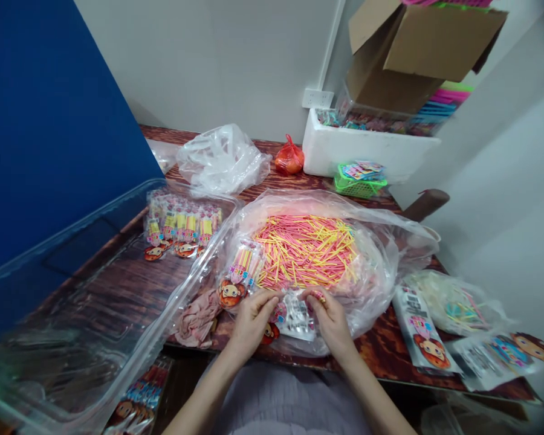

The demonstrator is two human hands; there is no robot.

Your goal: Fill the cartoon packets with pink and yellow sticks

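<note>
My left hand (252, 320) and my right hand (330, 317) both pinch a small clear packet (294, 315) printed with a cartoon face, held at the near edge of the table. Just beyond it lies a big clear bag (376, 254) spread open, holding a heap of pink and yellow sticks (306, 251). A filled packet of sticks (238, 275) rests beside my left hand.
A clear plastic bin (86, 290) at left holds several filled packets (181, 226). Empty printed packets (424, 338) lie at right. A white foam box (367, 151), green basket (360, 180), crumpled bag (220, 158), red bag (289, 158) and cardboard box (417, 51) stand at the back.
</note>
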